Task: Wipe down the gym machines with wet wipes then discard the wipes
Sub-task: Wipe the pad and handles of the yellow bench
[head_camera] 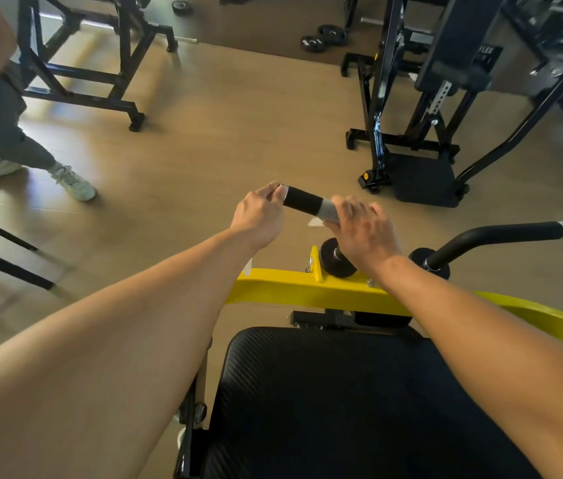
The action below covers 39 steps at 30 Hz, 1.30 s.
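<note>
Both bare arms reach fwd over the black padded seat (359, 402) of a yellow-framed machine (307, 288). The left hand (259, 216) pinches the far end of the black handle grip (302, 200), fingertips closed on its metal end cap. The right hand (364, 229) is wrapped round the same grip nearer the frame, w/ a white wet wipe (326, 212) pressed btwn palm and grip; a corner of the wipe sticks out just below the fingers. A 2nd black handle (501, 235) curves off to the right, untouched, w/ a silver cap at its tip. Wood-look floor (221, 133) beyond. Black machine frames stand top left (83, 63) and top right (428, 115); weight plates (321, 38) lie on the floor far back. Another person's legs and pale sneakers (72, 183) show at left edge.
</note>
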{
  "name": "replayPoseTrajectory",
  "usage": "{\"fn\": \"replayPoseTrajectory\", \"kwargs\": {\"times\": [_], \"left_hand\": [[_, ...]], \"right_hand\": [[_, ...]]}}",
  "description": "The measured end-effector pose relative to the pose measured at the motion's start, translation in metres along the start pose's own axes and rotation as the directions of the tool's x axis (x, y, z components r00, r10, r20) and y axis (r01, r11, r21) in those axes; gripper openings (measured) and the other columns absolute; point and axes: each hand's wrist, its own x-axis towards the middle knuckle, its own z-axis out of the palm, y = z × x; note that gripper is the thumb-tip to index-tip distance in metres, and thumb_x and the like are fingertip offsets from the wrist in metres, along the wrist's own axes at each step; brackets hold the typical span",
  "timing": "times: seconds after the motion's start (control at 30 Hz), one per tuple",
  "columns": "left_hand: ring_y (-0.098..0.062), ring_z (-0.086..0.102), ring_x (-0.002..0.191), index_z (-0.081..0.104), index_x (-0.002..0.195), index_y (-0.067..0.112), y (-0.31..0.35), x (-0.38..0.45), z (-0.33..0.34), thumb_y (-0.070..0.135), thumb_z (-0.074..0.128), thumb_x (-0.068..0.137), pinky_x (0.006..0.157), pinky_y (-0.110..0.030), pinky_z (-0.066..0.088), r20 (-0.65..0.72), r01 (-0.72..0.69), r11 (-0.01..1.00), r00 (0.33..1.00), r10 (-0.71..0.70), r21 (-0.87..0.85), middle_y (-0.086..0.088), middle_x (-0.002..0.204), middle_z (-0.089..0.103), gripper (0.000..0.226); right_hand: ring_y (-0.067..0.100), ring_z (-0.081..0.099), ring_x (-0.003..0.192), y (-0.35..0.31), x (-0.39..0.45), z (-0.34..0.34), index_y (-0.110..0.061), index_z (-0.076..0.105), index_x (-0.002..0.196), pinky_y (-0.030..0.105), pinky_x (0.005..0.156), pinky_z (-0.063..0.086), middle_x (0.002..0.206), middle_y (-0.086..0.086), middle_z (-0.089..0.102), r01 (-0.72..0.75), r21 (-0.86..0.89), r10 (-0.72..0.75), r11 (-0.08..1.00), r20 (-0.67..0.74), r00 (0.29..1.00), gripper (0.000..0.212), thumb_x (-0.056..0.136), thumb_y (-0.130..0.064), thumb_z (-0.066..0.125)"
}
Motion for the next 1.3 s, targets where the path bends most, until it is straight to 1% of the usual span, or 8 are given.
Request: {"fn": "replayPoseTrajectory", "kwargs": {"times": [0.17,0.3,0.6,0.73,0.93,1.03,1.17,1.3], "left_hand": [[-0.027,0.061,0.098,0.056,0.137,0.034,0.000,0.001,0.004,0.047,0.031,0.106,0.074,-0.033,0.044,-0.020,0.008,1.000,1.000,-0.008,0.021,-0.010,0.111,0.065,0.042],[-0.033,0.060,0.117,0.058,0.135,0.034,-0.003,0.003,0.003,0.049,0.033,0.103,0.090,-0.036,0.045,-0.067,0.019,0.998,0.998,-0.015,0.059,-0.011,0.125,0.067,0.043],[-0.035,0.059,0.111,0.054,0.137,0.031,0.002,0.002,0.007,0.041,0.029,0.108,0.086,-0.041,0.048,-0.046,-0.014,0.998,0.999,0.017,0.061,-0.005,0.106,0.058,0.039],[-0.035,0.059,0.114,0.052,0.139,0.031,0.004,0.002,0.004,0.041,0.030,0.109,0.091,-0.043,0.050,-0.019,0.005,0.998,1.000,-0.004,0.062,-0.005,0.107,0.057,0.039],[-0.028,0.057,0.104,0.051,0.139,0.030,0.003,0.004,0.007,0.039,0.028,0.109,0.089,-0.041,0.049,-0.026,-0.003,0.999,1.000,0.004,0.048,-0.006,0.108,0.059,0.038],[-0.026,0.055,0.100,0.050,0.139,0.031,0.003,0.002,0.008,0.040,0.028,0.109,0.083,-0.037,0.045,-0.029,-0.002,0.999,1.000,0.003,0.040,-0.007,0.110,0.061,0.038],[-0.031,0.058,0.107,0.050,0.138,0.030,0.002,-0.001,0.010,0.041,0.027,0.109,0.087,-0.040,0.047,-0.043,-0.004,0.999,0.999,0.006,0.049,-0.011,0.115,0.064,0.039],[-0.033,0.058,0.115,0.047,0.142,0.030,0.005,-0.001,0.009,0.041,0.027,0.109,0.097,-0.047,0.050,-0.033,0.016,0.999,0.999,-0.015,0.041,-0.013,0.121,0.063,0.040]], "right_hand": [[0.031,0.061,0.087,-0.010,0.012,0.001,-0.006,0.047,0.127,0.045,0.082,0.048,0.104,0.014,0.062,-0.001,0.008,0.002,1.000,-0.117,0.993,0.039,0.103,-0.036,0.044],[0.031,0.055,0.098,-0.063,0.057,-0.002,-0.008,0.042,0.142,0.041,0.080,0.035,0.120,0.013,0.056,0.082,-0.164,-0.085,0.983,-0.016,0.996,0.061,0.100,-0.023,0.001],[0.026,0.064,0.083,0.002,-0.024,0.032,-0.011,0.042,0.135,0.042,0.076,0.052,0.108,0.011,0.063,-0.229,0.256,0.276,0.939,-0.168,0.946,0.044,0.104,-0.041,0.047],[0.034,0.066,0.101,-0.017,-0.030,0.043,-0.012,0.038,0.140,0.049,0.085,0.057,0.119,0.014,0.065,-0.449,0.547,0.557,0.707,-0.038,0.830,0.048,0.103,-0.042,0.046],[0.031,0.056,0.125,-0.034,-0.048,0.058,-0.015,0.032,0.144,0.045,0.095,0.056,0.132,0.014,0.059,-0.708,0.502,0.643,0.496,0.336,0.688,0.055,0.104,-0.052,0.038],[0.030,0.059,0.121,-0.029,-0.042,0.051,-0.016,0.034,0.142,0.045,0.092,0.058,0.131,0.012,0.060,-0.607,0.626,0.637,0.490,0.218,0.740,0.051,0.104,-0.049,0.042],[0.023,0.061,0.115,-0.019,-0.037,0.038,-0.015,0.038,0.140,0.034,0.096,0.053,0.130,0.010,0.060,-0.366,0.617,0.539,0.697,-0.113,0.835,0.043,0.105,-0.035,0.054],[0.033,0.057,0.122,-0.020,-0.041,0.043,-0.015,0.030,0.145,0.047,0.098,0.054,0.132,0.015,0.060,-0.648,0.551,0.582,0.525,0.323,0.746,0.055,0.103,-0.045,0.049]]}}
